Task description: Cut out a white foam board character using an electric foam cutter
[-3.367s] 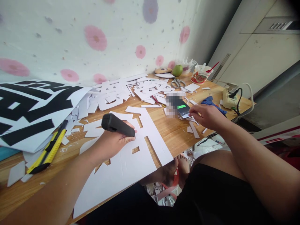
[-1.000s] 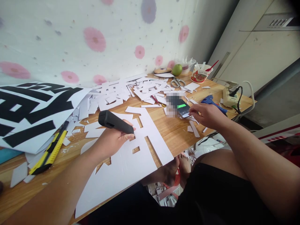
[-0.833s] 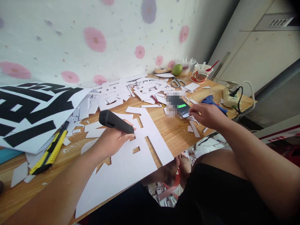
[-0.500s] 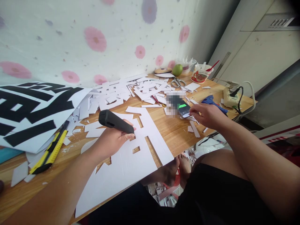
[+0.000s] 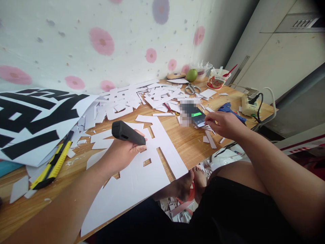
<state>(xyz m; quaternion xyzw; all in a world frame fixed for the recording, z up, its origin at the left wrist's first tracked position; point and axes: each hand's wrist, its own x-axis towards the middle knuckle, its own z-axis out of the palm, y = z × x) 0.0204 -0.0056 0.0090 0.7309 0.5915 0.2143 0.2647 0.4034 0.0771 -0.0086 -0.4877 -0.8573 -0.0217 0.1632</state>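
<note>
- You have a wooden table (image 5: 179, 139) before you, littered with offcuts.
- Your cut white board (image 5: 127, 193) lies flat at its near edge, wood showing through slots and a small rectangular window.
- To your left rests a sheet printed with bold black strokes (image 5: 43, 125).
- White offcuts (image 5: 162, 94) heap along the wall side.
- Your left hand (image 5: 123, 152), well apart from the other, is clamped round a black-handled tool over the board; its working tip is hidden.
- Your right hand (image 5: 225, 123) has its fingers curled at a phone's near end; you can't tell whether they grip it.
- Your yellow-and-black utility knife (image 5: 52, 166) lies beside your left forearm.
- That black-handled tool (image 5: 128, 133) tilts, butt end up.
- The phone (image 5: 198, 119), partly pixelated, lies right of the board.
- Scissors (image 5: 193, 89) lie beyond the phone.
- A green apple (image 5: 192, 75) sits behind them.
</note>
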